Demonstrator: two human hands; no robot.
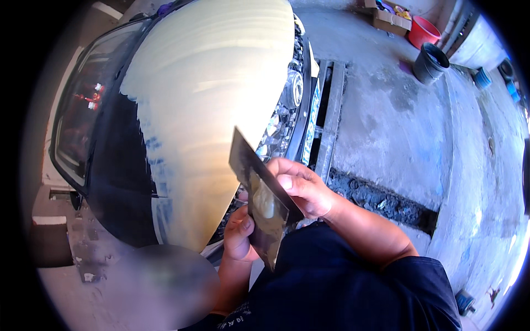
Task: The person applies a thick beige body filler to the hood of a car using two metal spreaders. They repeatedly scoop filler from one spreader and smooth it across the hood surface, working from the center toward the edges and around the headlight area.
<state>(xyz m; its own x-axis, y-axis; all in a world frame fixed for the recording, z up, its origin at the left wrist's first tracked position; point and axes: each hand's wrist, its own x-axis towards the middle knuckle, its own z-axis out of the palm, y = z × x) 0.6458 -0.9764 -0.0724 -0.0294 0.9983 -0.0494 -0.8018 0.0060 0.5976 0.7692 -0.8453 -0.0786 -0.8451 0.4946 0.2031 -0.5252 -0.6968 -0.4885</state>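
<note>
Head view shows cream paste (265,204) on a flat dark plate (261,239).

Grey concrete floor (381,149) around the black bucket (429,67), darker stain (406,95) just left of it. Red basin (424,32) right behind bucket, cardboard box (391,22) behind and left. Pale panel (481,47) to bucket's right, blue container (483,79) near its right side. Rough dark trench (386,203) well in front of bucket. Bright glare (519,265) on floor, front-right of bucket.

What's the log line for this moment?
left hand: holding paste-smeared plate | right hand: holding dark flat blade | hood: largely cream-coated, partly dark
</note>
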